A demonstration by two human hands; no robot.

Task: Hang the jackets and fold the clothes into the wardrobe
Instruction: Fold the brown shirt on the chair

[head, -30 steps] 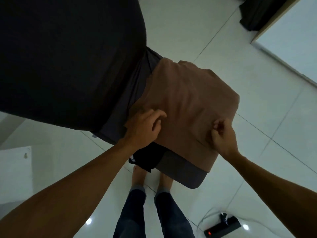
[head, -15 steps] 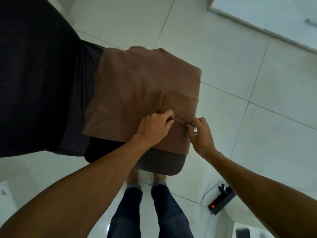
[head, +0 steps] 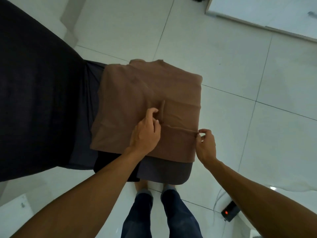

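Observation:
A folded brown garment lies on top of a grey garment and a black one, all stacked on a dark surface. My left hand rests on the middle of the brown garment, its fingers pinching a raised crease. My right hand pinches the brown garment's hem at its right edge, stretching a fold line between the two hands.
A large dark cloth-covered mass fills the left. White tiled floor surrounds the stack. A white panel lies at the top right. A black box with a red light and cables sits on the floor at the lower right. My legs stand below the stack.
My right hand has slid right along the fold from the middle to the garment's right edge. My left hand has stayed near the centre, and the view has shifted.

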